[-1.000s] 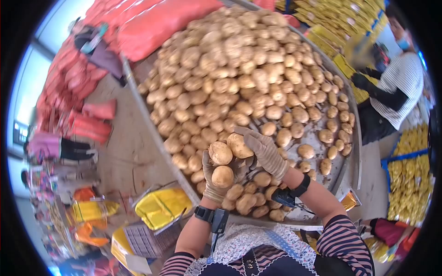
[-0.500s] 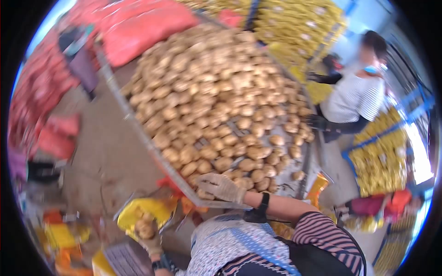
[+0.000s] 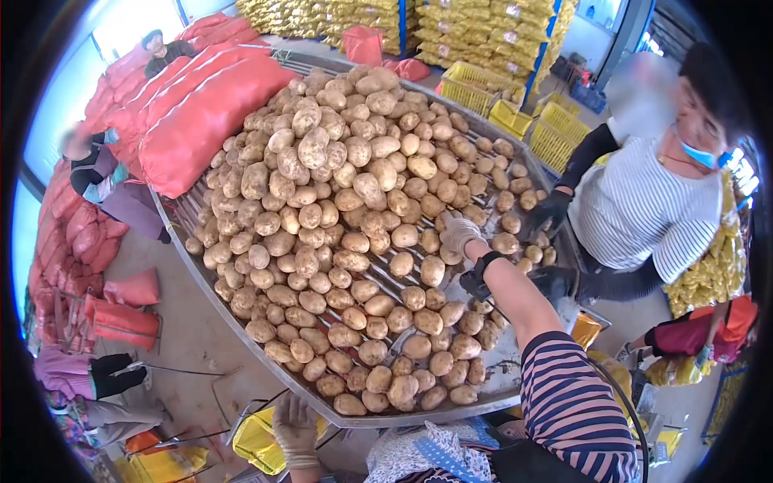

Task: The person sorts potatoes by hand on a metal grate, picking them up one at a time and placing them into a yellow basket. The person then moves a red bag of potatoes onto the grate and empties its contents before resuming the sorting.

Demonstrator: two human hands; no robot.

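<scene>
A large heap of potatoes (image 3: 346, 201) covers a slatted metal table (image 3: 266, 366). My right hand (image 3: 461, 235), in a pale glove with a black band at the wrist, reaches in among the potatoes on the right part of the heap; its fingertips are partly hidden and I cannot make out a hold. Below the table's near edge is my left hand (image 3: 295, 427), also gloved, fingers apart and nothing in it. It is beside a yellow bag (image 3: 259, 441) in a metal frame.
A co-worker in a striped shirt (image 3: 644, 201) stands at the table's right side, black-gloved hands near the potatoes. Red sacks (image 3: 213, 121) lie at the back left. Yellow crates (image 3: 471, 88) and stacked yellow bags (image 3: 483, 36) stand behind. Other people are at the left and right.
My right hand has moved from the near edge farther into the heap. My left hand held potatoes over the yellow bag and now shows none. The view has shifted, and the co-worker appears closer.
</scene>
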